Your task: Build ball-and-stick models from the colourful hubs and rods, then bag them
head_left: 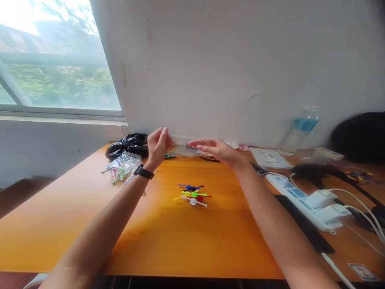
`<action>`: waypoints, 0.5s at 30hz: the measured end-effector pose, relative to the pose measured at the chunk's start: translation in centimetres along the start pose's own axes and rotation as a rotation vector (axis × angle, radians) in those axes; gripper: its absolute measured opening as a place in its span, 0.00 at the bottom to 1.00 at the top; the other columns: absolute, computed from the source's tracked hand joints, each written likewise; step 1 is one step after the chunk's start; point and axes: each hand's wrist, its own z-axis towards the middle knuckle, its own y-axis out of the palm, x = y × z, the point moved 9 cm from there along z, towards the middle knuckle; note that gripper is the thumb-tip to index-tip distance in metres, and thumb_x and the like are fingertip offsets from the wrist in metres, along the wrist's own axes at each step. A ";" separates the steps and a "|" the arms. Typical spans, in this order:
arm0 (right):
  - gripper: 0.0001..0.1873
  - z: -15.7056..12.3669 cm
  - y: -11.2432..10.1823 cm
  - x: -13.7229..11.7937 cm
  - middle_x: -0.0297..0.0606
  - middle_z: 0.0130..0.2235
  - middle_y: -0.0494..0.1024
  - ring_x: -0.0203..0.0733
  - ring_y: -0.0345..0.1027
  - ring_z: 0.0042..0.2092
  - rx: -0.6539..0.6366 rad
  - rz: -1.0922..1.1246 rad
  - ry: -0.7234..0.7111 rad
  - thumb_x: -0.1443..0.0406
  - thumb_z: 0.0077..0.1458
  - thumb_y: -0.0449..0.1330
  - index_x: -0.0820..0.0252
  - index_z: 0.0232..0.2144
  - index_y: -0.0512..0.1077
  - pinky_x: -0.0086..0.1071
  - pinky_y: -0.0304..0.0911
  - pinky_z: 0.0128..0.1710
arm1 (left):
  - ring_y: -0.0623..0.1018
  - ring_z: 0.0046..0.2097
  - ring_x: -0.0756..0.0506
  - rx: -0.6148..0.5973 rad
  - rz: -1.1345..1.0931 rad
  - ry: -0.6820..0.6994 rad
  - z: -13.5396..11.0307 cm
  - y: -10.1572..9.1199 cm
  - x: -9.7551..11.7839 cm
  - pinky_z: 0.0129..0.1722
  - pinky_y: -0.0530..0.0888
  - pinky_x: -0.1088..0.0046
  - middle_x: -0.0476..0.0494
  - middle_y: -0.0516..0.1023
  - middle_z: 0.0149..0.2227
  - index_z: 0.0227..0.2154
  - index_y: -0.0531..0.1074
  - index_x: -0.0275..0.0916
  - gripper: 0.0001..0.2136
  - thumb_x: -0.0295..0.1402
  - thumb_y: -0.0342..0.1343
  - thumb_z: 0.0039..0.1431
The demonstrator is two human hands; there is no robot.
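Note:
My left hand (158, 146) is raised above the far side of the orange table (168, 233), fingers pinched together on a small thin piece with a green end near a teal disc (169, 155). A black watch sits on that wrist. My right hand (218, 150) hovers palm down beside it, fingers stretched out and holding nothing, over a clear plastic bag (184, 150) by the wall. A small pile of coloured plastic spinning tops (193, 194) in blue, green, yellow, red and white lies on the table between my forearms.
Clear bags of coloured pieces (124, 165) and a black plastic bag (128, 145) lie at the far left. On the right are a white power strip (303, 199) with plugged chargers and cables, papers (269, 157), a water bottle (299, 130) and a black bag (361, 136).

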 end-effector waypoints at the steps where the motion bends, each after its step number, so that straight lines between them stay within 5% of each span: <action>1: 0.19 -0.1 0.4 -0.2 0.36 0.63 0.78 0.53 0.66 0.67 -0.037 -0.033 -0.004 0.51 0.61 0.68 0.44 0.53 0.83 0.51 0.56 0.70 | 0.77 0.27 0.50 -0.084 -0.034 -0.041 0.4 0.3 0.0 0.30 0.74 0.73 0.46 0.76 0.24 0.21 0.68 0.40 0.25 0.52 0.54 0.70; 4: 0.19 -0.4 1.6 -1.0 0.37 0.64 0.77 0.54 0.64 0.69 -0.156 -0.145 -0.034 0.52 0.63 0.66 0.46 0.54 0.82 0.50 0.57 0.70 | 0.83 0.44 0.41 -0.487 -0.086 -0.243 0.5 1.7 0.0 0.43 0.79 0.66 0.36 0.84 0.38 0.30 0.77 0.38 0.30 0.58 0.45 0.71; 7: 0.18 -0.6 3.5 -1.4 0.38 0.64 0.77 0.52 0.63 0.69 -0.297 -0.239 -0.074 0.54 0.66 0.64 0.46 0.55 0.82 0.46 0.59 0.69 | 0.76 0.63 0.36 -0.916 0.077 -0.312 -1.6 2.7 1.0 0.58 0.75 0.62 0.36 0.78 0.61 0.55 0.78 0.41 0.24 0.53 0.59 0.67; 9: 0.17 -0.7 4.9 -1.6 0.38 0.63 0.78 0.51 0.65 0.68 -0.372 -0.292 -0.108 0.55 0.67 0.64 0.46 0.55 0.82 0.45 0.61 0.67 | 0.71 0.67 0.33 -1.155 0.170 -0.344 -3.9 3.5 1.2 0.62 0.72 0.59 0.38 0.72 0.67 0.63 0.72 0.44 0.29 0.47 0.66 0.62; 11: 0.17 -0.7 5.7 -1.5 0.37 0.60 0.80 0.51 0.68 0.65 -0.394 -0.358 -0.114 0.56 0.67 0.63 0.46 0.54 0.82 0.44 0.62 0.65 | 0.71 0.67 0.32 -1.273 0.219 -0.370 -5.5 4.3 0.9 0.62 0.72 0.57 0.37 0.72 0.66 0.68 0.66 0.46 0.35 0.43 0.69 0.59; 15: 0.18 -0.8 5.5 -1.3 0.35 0.61 0.79 0.52 0.66 0.66 -0.335 -0.505 -0.079 0.55 0.67 0.63 0.42 0.57 0.81 0.48 0.57 0.68 | 0.71 0.67 0.30 -1.278 0.217 -0.314 -6.4 6.1 0.6 0.61 0.73 0.54 0.37 0.72 0.67 0.73 0.58 0.48 0.44 0.39 0.71 0.55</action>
